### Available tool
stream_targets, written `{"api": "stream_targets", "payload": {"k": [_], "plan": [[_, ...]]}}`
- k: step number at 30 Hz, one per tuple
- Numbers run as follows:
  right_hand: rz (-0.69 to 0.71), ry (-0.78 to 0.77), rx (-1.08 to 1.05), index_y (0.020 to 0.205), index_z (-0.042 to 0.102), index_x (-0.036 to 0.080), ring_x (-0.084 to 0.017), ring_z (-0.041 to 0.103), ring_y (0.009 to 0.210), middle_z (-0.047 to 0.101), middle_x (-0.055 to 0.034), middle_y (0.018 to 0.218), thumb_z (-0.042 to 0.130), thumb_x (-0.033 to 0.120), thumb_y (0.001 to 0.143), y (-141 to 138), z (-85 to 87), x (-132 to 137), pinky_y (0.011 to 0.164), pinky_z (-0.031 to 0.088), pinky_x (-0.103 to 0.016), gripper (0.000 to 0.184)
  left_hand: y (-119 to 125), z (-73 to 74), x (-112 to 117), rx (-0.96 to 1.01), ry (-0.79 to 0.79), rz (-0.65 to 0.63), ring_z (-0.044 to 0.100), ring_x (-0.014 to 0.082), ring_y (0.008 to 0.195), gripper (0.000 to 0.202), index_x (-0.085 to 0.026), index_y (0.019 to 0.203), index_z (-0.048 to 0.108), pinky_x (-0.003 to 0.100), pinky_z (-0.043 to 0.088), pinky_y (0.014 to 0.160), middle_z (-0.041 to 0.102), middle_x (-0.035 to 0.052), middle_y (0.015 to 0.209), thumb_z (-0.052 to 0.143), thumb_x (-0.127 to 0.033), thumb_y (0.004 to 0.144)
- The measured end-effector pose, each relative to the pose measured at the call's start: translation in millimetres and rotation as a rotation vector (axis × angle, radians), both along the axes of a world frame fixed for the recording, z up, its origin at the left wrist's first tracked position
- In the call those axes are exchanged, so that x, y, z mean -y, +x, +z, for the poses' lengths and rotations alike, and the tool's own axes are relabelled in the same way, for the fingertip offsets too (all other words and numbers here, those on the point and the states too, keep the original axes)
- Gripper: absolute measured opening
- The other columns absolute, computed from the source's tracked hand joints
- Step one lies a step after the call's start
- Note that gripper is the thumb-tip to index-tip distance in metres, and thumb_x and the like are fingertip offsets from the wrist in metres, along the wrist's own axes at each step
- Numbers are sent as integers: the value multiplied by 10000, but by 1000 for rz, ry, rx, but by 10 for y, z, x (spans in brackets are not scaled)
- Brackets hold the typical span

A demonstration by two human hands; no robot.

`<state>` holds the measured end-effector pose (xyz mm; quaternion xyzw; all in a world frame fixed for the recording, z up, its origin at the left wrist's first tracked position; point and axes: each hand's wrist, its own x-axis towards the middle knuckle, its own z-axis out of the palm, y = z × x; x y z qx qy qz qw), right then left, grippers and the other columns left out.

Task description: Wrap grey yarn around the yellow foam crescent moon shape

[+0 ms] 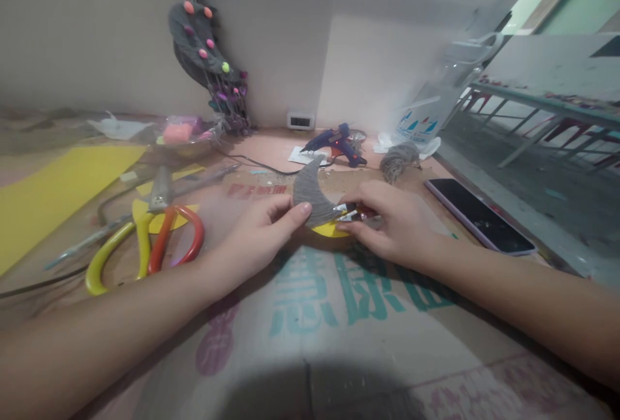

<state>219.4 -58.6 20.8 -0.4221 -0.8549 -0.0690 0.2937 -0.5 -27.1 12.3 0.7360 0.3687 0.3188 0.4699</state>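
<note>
I'm angling both forearms (140,313) inward, left hand (271,226) pinching a grey crescent (310,197) centred between the hands, right hand (394,220) gripping a metal-tipped tool (359,213).

Pinkish table (271,141), printed sheet (310,349) covering near part. On top: scissors (144,239) and yellow sheet (58,187) left, glue gun (329,141) and small display (301,121) at back, yarn (400,161) and phone (479,215) right.

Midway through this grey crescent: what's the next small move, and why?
I'd probably wind grey yarn over the yellow end of the crescent: it shows bare, while the part above is covered in grey. The left hand grips the crescent's left side; the right hand holds a small item too unclear to name.
</note>
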Motion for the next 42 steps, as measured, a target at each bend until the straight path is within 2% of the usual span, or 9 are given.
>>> {"api": "stream_targets", "payload": {"k": [5,13,21,25,29,34,36,39,42], "plan": [[4,-124,-126,746,609,161,-129,519,635,604,-12,677,539,77,731,-57,-11,37,586,370,-235,110,-7,-4,14,-63,49,-9,609,192,882,307,-188,832,650,257,453,739,683,10,866,504,-452,889],[-82,-348,-293,687,605,162,-90,491,551,591,20,611,566,163,797,-140,37,82,509,329,-202,117,-4,1,65,-96,105,-50,630,182,806,275,-187,905,689,262,485,697,713,9,867,520,-403,880],[-33,-475,-399,655,550,172,-85,450,530,534,28,579,536,281,831,-163,71,86,484,313,-198,207,2,36,122,-94,73,-56,616,170,806,234,-200,1036,670,245,483,680,693,-11,839,525,-284,873],[-31,-500,-431,660,538,173,-82,431,525,504,35,571,536,278,822,-153,84,94,476,305,-193,193,-3,42,122,4,44,-64,581,144,762,203,-183,923,656,234,458,679,660,-14,824,516,-326,884],[-18,-476,-406,667,545,170,-79,436,528,516,34,578,550,276,832,-146,68,77,478,305,-191,196,-20,24,91,-8,48,-14,504,123,647,337,-166,703,586,223,393,585,549,-26,663,484,-419,901],[43,-388,-336,714,535,177,-83,473,557,550,30,625,549,222,851,-115,13,55,504,344,-195,145,-19,-1,66,9,-37,-10,559,147,698,294,-169,805,644,236,427,608,623,-7,733,519,-424,883],[77,-255,-339,837,538,181,-98,495,610,576,9,726,579,266,849,-84,7,58,539,382,-212,96,-9,1,64,34,-49,-20,604,169,794,253,-180,855,670,247,464,680,678,5,822,537,-394,876],[138,-44,-296,1051,511,173,-125,506,694,585,-43,893,554,338,882,-32,21,77,600,417,-250,240,-1,20,69,43,-25,-16,626,172,854,222,-189,892,689,242,480,744,709,0,877,542,-355,877],[203,7,-119,1107,525,171,-145,527,736,611,-55,902,471,275,934,-11,40,100,644,421,-271,209,-6,39,76,17,8,-12,625,172,822,241,-178,874,688,240,479,718,706,1,851,530,-360,884]]}}
